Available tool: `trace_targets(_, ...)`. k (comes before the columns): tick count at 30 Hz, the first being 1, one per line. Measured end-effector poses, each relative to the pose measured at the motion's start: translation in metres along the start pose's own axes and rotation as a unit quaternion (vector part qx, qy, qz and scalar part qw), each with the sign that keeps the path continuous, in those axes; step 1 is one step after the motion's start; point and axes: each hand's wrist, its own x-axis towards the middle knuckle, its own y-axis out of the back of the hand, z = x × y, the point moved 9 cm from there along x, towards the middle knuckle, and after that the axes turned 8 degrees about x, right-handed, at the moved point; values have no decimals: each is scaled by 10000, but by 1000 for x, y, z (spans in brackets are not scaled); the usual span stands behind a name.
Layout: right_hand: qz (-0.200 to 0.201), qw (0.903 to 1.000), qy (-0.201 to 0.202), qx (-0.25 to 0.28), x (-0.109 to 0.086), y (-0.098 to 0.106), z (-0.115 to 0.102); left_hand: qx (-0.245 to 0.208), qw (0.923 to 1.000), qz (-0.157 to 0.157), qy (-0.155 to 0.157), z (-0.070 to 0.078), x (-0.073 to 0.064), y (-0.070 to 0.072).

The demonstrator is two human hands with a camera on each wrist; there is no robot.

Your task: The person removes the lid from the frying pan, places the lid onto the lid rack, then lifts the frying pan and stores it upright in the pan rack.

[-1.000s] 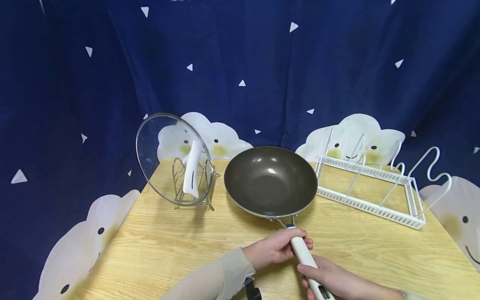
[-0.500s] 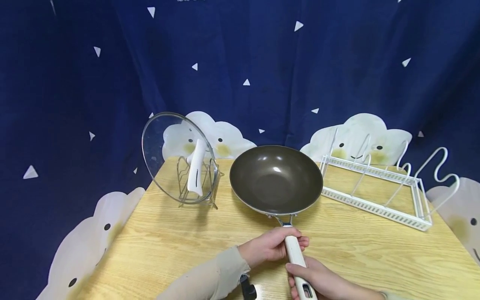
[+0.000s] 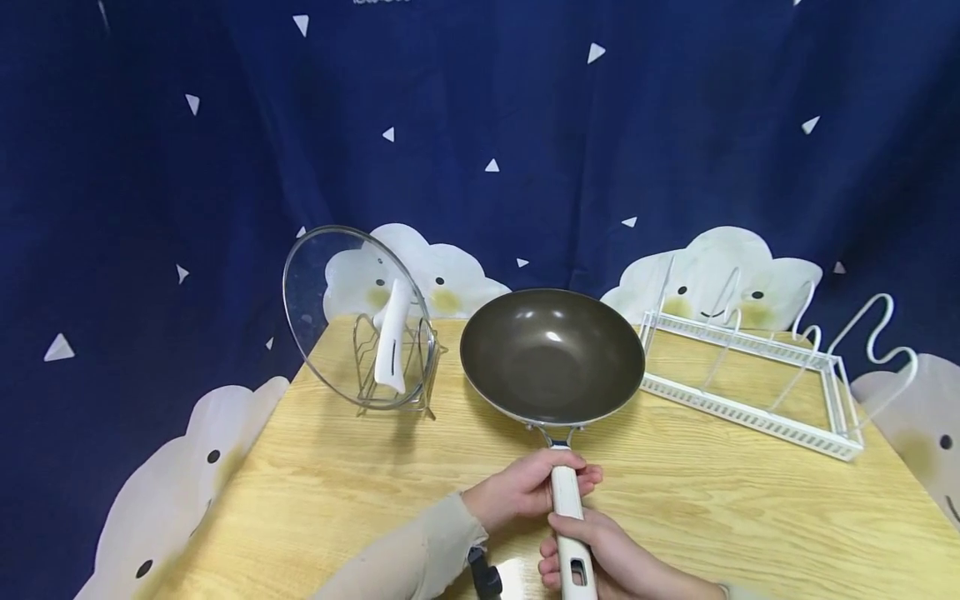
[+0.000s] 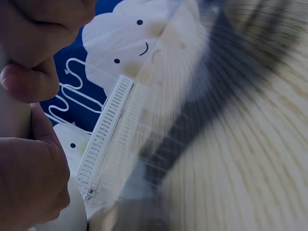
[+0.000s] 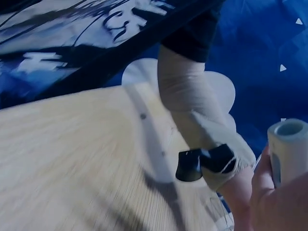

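Head: pan handle [image 3: 567,493] (white) within fingers [image 3: 592,476]

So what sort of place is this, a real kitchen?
Perhaps a staged corner rather than a working kitchen. The pan and white rack are kitchen things, but a dark blue, cloud-patterned curtain hangs behind the wooden table.

Pan [image 3: 552,354]: smooth dark interior, glossy, bright reflections. Pan handle [image 3: 567,493]: smooth, plastic-looking. Lid [image 3: 347,300]: clear glass, shiny metal rim; lid handle [image 3: 392,340] looks plastic, smooth. Small rack [image 3: 430,387]: bare metal wire. White rack [image 3: 750,418]: smooth, painted look. Surface [image 3: 315,492]: grained wood, slight sheen. Curtain [image 3: 450,100], sleeve [image 3: 412,550]: matt cloth.
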Motion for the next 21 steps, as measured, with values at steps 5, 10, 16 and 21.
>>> trace_targets(5, 259, 9995, 124, 128, 7, -3, 1, -5, 10000, -61, -1, 4, -2, 3)
trace_targets(10, 760, 9954, 284, -507, 6, 5, 0, 120, 9999, -79, 37, 4, 0, 1)
trace_targets(16, 897, 9927, 283, -759, 3, 11, -2, -13, 10000, 1, 71, 3, 3, -2)
trace_targets(21, 833, 9960, 288, -142, 4, 11, -2, -262, 9996, 54, -133, 4, 3, -4)
